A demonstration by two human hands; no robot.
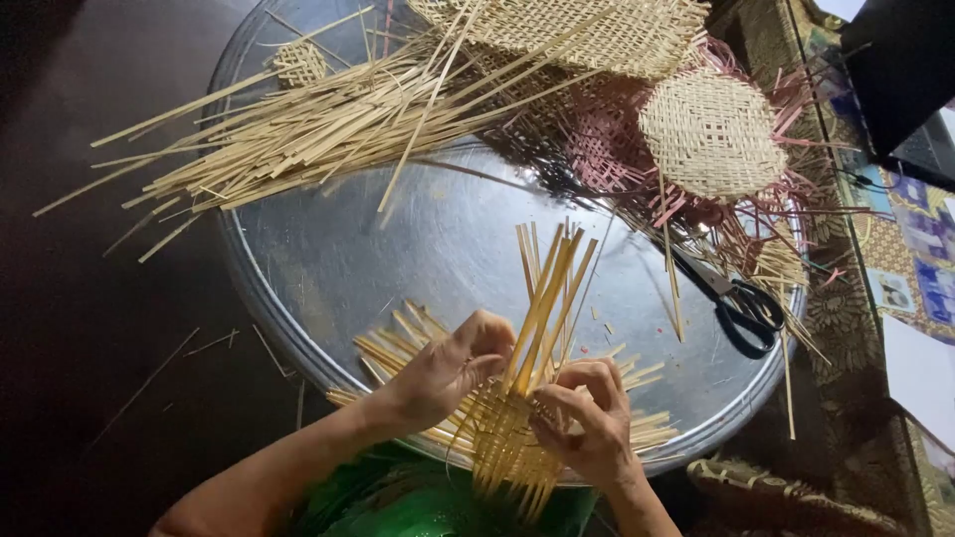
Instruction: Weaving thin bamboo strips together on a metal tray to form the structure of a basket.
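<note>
A small woven piece of pale bamboo strips (502,428) lies at the near edge of a large round metal tray (328,268), its loose strips fanning out far and sideways. My left hand (448,373) pinches the strips from the left, fingers curled over the weave. From the right, my right hand (587,423) grips the same piece, thumb and fingers closed on its strips. Several upright strips (547,288) rise between the two hands.
A loose bundle of bamboo strips (298,129) lies across the tray's far left. Finished woven mats, pale (711,134) and pink (607,149), are heaped at the far right. Black scissors (741,303) rest on the tray's right side. Dark floor at left.
</note>
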